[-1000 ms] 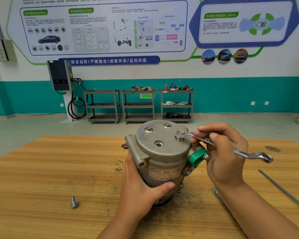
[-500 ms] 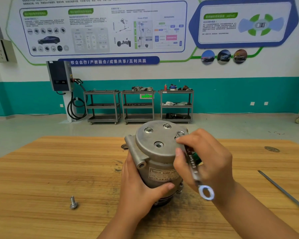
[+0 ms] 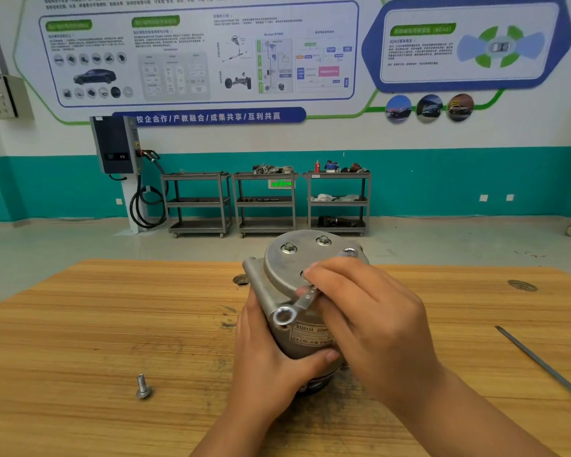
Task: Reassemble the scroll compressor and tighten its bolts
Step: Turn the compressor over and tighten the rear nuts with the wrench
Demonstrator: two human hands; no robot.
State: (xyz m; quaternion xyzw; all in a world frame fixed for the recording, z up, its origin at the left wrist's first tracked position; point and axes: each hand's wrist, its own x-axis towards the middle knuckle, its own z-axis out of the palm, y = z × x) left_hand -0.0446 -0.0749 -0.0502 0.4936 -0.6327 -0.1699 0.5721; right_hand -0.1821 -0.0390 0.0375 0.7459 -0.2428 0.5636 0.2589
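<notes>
The grey scroll compressor (image 3: 279, 275) stands upright on the wooden table (image 3: 96, 324), its round cover facing up and toward me with bolts (image 3: 289, 248) seated along the far rim. My left hand (image 3: 267, 367) grips the compressor body from the lower left, thumb across the label. My right hand (image 3: 360, 318) holds a combination wrench (image 3: 297, 306) over the cover. The far end of the wrench sits at the right-hand bolt (image 3: 349, 252). Its ring end points toward me and to the left.
A loose bolt (image 3: 143, 387) stands head-down on the table at the left. A long thin metal bar (image 3: 541, 364) lies at the right edge. Two knots mark the table top. Three shelf carts (image 3: 264, 202) and a wall charger (image 3: 116, 146) stand far behind.
My right hand has swung the wrench handle round from the right, across the front, to the left of the cover. The left hand and the compressor have stayed put.
</notes>
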